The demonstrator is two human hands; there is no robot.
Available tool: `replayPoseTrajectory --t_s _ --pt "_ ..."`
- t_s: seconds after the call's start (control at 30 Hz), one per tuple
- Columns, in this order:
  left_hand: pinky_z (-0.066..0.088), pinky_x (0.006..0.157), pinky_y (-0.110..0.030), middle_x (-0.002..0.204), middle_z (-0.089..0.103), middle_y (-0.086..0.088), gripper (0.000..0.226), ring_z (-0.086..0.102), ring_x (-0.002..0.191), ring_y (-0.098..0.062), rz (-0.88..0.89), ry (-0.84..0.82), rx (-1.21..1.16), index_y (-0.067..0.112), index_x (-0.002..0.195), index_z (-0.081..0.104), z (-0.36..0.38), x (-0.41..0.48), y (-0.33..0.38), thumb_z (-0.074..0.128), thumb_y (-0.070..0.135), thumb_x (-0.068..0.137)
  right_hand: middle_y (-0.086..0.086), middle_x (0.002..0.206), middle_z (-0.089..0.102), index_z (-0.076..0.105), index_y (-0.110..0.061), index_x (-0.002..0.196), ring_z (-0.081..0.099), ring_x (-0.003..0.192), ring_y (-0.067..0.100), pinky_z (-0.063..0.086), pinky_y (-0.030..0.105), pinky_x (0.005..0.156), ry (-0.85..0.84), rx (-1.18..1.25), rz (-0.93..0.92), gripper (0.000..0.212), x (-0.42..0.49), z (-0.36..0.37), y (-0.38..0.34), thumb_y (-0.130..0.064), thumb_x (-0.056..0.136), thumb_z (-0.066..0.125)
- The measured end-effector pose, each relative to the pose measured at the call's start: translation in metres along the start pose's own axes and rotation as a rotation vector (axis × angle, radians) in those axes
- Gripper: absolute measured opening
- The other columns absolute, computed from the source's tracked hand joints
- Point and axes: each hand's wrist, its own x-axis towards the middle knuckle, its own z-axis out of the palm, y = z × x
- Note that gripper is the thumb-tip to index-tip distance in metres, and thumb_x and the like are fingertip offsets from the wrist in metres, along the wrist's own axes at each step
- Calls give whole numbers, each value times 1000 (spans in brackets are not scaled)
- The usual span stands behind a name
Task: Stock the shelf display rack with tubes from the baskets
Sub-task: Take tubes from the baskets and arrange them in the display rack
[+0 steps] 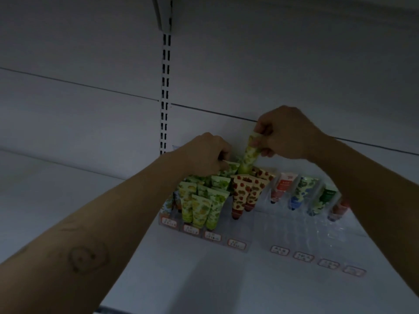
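A clear display rack (260,225) stands on the white shelf, its left slots packed with green and yellow fruit-print tubes (205,207) standing cap down. My right hand (283,134) grips a green grape-print tube (249,152) by its upper end, cap down, just above the back row. My left hand (204,155) pinches the flat end of another green tube (231,167) at the rack's back. Red strawberry-print tubes (247,191) fill the slot to the right.
Further right, single tubes stand in the rack: a pink one (282,185), a blue-capped one (301,191) and a dark green one (326,197). Price labels (235,244) line the rack's front. A slotted upright (165,87) runs up the back wall. No baskets are in view.
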Motion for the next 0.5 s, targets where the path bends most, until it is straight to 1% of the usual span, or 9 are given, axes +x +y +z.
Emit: replayPoseTrajectory --t_s 0.03,0.1,0.13,0.2,0.23,0.3,0.37,0.43,0.5 --pt "41 61 -26 69 58 -4 20 52 61 -16 3 7 4 12 73 57 0 0 0 64 21 89 0 70 69 63 -15 79 66 55 3 55 21 62 -43 -42 -10 12 0 6 0 -18 84 73" --pt "46 63 -30 72 62 -9 17 53 62 -19 10 5 2 7 76 60 0 1 0 64 19 88 -3 69 67 63 -14 76 60 48 -7 52 18 57 -50 -67 10 13 0 18 6 -13 86 70" --pt "46 65 -32 72 61 -9 17 52 61 -18 15 -11 2 8 75 59 -1 1 0 63 17 89 -4 68 65 64 -13 75 60 48 -6 53 19 57 -39 -37 33 13 -2 22 9 -11 86 70" --pt "45 68 -34 72 57 -5 21 48 62 -16 29 -67 -6 14 71 53 -5 2 1 63 16 90 -7 67 62 63 -15 73 65 56 5 53 20 60 -15 -30 47 15 -2 27 11 -17 85 72" --pt "46 70 -35 73 56 -4 23 49 63 -17 33 -99 -19 16 71 52 -7 2 0 63 16 91 -6 68 61 64 -14 75 65 62 10 50 19 62 -10 -67 41 15 -2 30 12 -21 84 73" --pt "47 72 -38 75 58 -5 23 51 67 -20 34 -148 -35 18 71 53 -11 3 0 64 17 91 0 74 64 67 -7 81 63 71 16 46 23 68 18 -122 16 19 -2 37 10 -25 84 72" --pt "46 69 -36 72 56 -1 27 49 65 -17 37 -162 -26 21 68 51 -12 3 0 64 16 91 4 76 65 67 -3 81 63 74 21 46 26 69 45 -154 -10 20 0 41 10 -22 84 72" --pt "39 66 -30 67 50 6 32 44 60 -9 43 -161 -34 25 65 47 -11 4 -1 63 17 92 -1 71 64 67 -5 78 66 70 19 50 23 65 95 -115 19 13 -1 32 10 -16 83 71" --pt "38 66 -27 67 49 7 31 44 59 -7 46 -160 -38 24 66 47 -11 5 -1 64 18 91 -5 63 65 67 -8 76 66 56 13 50 15 52 165 -1 76 12 -1 15 10 -16 84 72"
